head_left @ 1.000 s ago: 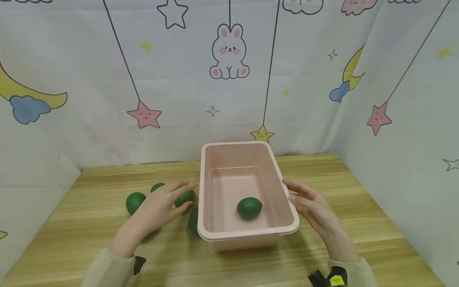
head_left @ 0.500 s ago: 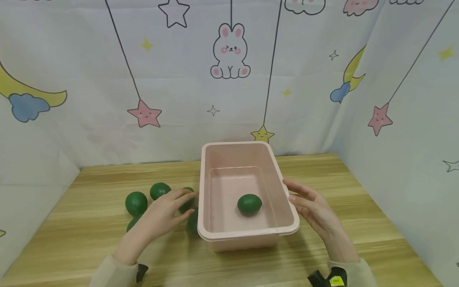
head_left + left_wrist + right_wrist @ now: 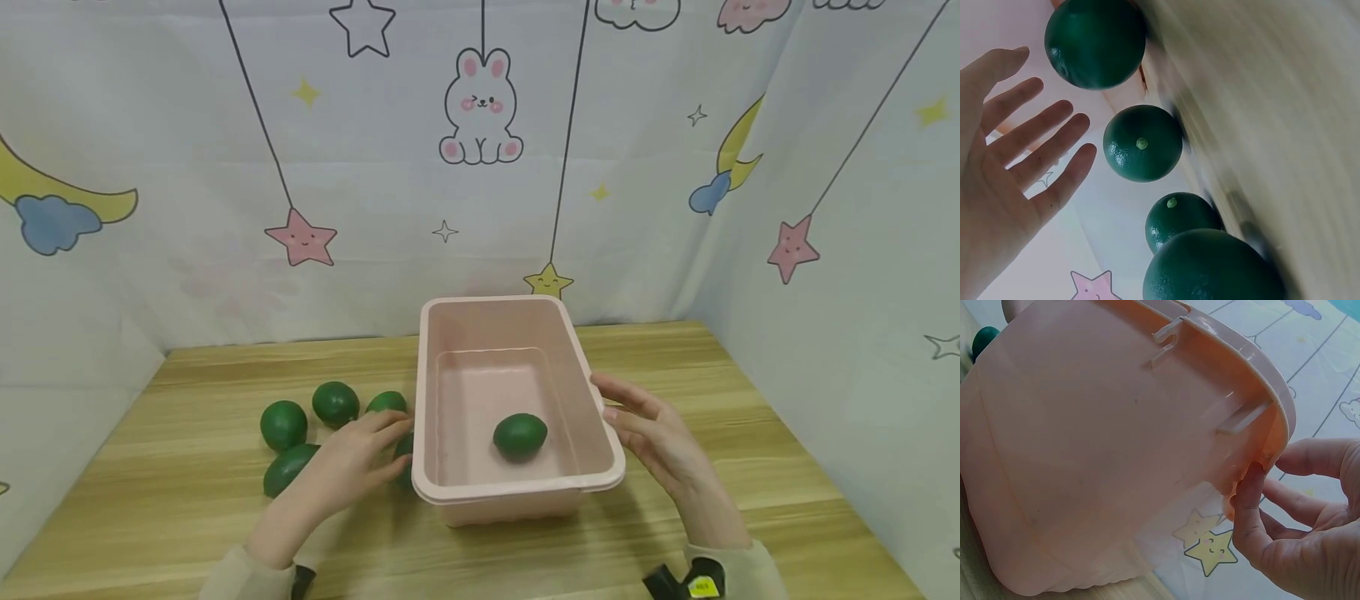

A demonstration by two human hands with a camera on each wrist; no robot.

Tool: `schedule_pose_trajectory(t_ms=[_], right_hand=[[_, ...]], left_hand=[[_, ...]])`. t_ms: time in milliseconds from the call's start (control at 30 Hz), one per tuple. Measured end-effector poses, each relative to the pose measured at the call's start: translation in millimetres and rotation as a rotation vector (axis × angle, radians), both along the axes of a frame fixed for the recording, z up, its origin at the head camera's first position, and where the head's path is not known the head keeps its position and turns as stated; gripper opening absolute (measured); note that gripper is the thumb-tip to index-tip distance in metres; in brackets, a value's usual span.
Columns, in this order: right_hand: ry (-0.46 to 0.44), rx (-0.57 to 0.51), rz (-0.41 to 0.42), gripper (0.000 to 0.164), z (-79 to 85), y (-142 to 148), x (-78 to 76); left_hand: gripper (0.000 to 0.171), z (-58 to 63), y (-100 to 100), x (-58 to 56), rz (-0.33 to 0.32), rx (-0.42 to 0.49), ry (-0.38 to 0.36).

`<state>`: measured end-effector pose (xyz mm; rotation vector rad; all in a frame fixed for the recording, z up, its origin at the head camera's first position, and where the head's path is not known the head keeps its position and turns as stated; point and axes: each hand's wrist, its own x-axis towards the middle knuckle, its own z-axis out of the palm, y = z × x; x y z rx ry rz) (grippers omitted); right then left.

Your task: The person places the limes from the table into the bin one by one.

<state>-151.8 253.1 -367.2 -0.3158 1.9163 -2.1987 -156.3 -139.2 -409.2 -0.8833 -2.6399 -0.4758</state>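
Observation:
A pink plastic bin (image 3: 491,379) stands on the table with one green lime (image 3: 520,437) lying inside near its front end. My right hand (image 3: 663,442) pinches the bin's right rim, thumb below and a finger on top, as the right wrist view shows. Over the limes left of the bin is my left hand (image 3: 348,468), palm down. Its fingers are spread and nearly straight in the left wrist view, apart from the nearest lime (image 3: 1142,144). One lime (image 3: 403,457) sits against the bin's left side, partly hidden by the fingers.
Several more limes lie left of the bin, including one behind the left hand (image 3: 387,402) and a far-left lime (image 3: 283,426). The wooden table (image 3: 750,467) ends at a patterned curtain (image 3: 375,167) behind and at the sides.
My left hand has drawn back toward me, uncovering limes it hid before. The lime in the bin has rocked slightly. My right hand and the bin have stayed put.

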Motion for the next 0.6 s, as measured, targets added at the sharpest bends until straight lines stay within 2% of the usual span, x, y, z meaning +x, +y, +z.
schedule_pose_trajectory(t_ms=[167,600], right_hand=[[-0.003,0.003,0.000,0.045,-0.1,-0.4,-0.6],[-0.008,0.002,0.000,0.045,-0.7,-0.6,0.4]], left_hand=[[0.044,-3.5,2.5,-0.3,-0.020,0.002,0.023],[0.051,-10.7,4.3,3.1,-0.002,-0.029,-0.083]])
